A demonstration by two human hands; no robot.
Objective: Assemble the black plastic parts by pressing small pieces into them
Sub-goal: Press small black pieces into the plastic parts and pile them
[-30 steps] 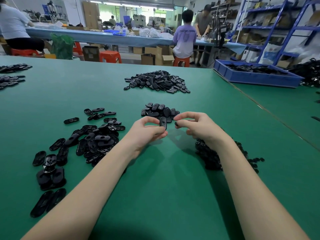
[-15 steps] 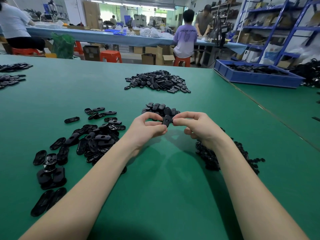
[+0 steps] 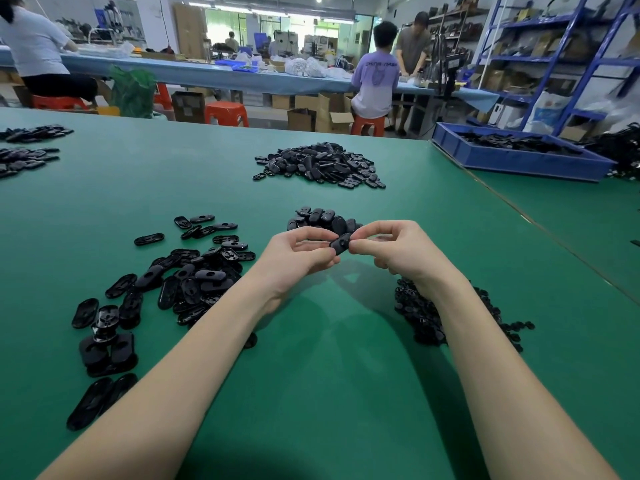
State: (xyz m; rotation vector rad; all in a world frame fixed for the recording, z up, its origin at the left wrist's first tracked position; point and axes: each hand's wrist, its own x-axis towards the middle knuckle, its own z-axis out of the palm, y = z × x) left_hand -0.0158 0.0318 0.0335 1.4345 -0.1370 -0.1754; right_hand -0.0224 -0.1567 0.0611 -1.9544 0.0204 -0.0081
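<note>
A black oval plastic part (image 3: 340, 242) is held above the green table between both hands. My left hand (image 3: 298, 258) pinches its left end with thumb and fingers. My right hand (image 3: 391, 249) pinches its right end, thumb and forefinger closed on it. Any small piece between the fingers is hidden. A small heap of black oval parts (image 3: 320, 218) lies just beyond the hands. Loose oval parts (image 3: 194, 278) are spread to the left. A pile of small black pieces (image 3: 424, 313) lies under my right forearm.
A larger heap of black parts (image 3: 322, 164) sits further back on the green table (image 3: 329, 375). More parts (image 3: 24, 157) lie at the far left. A blue bin (image 3: 519, 161) stands at the back right. People work at a bench behind.
The hands have closed together on the oval part; it has tipped from upright to slanted, and my right fingers now pinch its end.
</note>
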